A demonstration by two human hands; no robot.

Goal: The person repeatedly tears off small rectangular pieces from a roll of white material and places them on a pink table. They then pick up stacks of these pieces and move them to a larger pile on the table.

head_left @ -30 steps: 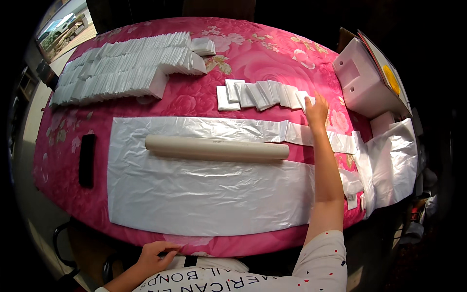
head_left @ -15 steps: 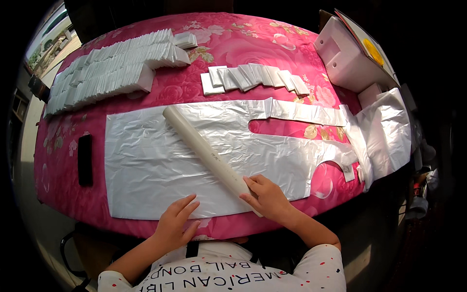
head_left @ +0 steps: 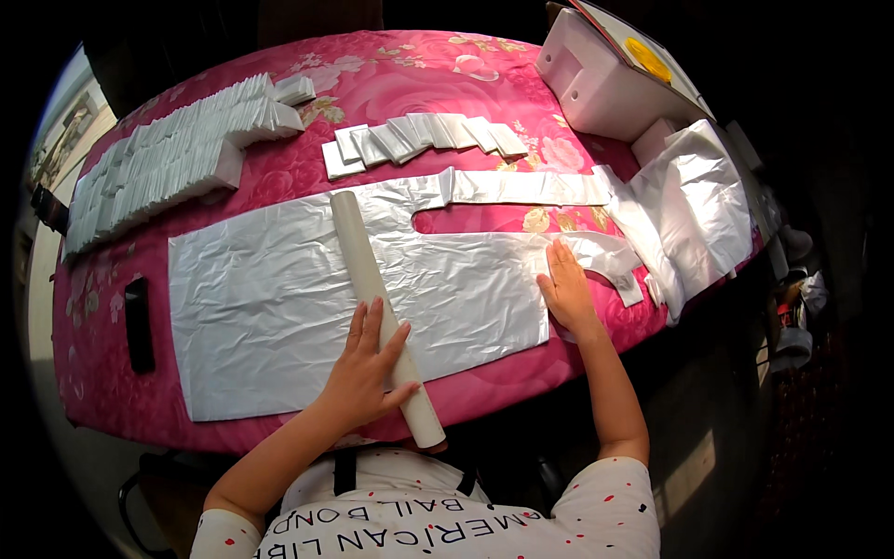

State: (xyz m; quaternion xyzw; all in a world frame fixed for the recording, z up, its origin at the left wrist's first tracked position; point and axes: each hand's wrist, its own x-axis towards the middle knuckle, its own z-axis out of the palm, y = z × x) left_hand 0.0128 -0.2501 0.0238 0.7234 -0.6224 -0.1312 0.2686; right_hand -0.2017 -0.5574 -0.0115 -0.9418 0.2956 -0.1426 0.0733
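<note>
A silvery-white plastic bag (head_left: 256,307) with cut-out handles lies flat across the pink floral tablecloth. Across it, slanting toward me, rests a pale cylindrical tube (head_left: 368,270), its near end reaching past the table's front edge. My left hand (head_left: 366,365) lies over the lower part of the tube, fingers stretched out, thumb across it. My right hand (head_left: 566,289) is flat with extended fingers on the bag near the base of its front handle, and grips nothing. To the right, the handle strips run up to a bunched heap of the same plastic (head_left: 694,214).
Rows of folded white packets (head_left: 158,168) stand packed at the far left. A short overlapping row of flat packets (head_left: 419,140) lies behind the bag. A black oblong object (head_left: 139,326) sits at left. A white foam box (head_left: 605,84) stands at the back right.
My right hand has let go of the tube and moved right onto the bag. My left hand has come onto the tube, which has turned steeper. The view has shifted.
</note>
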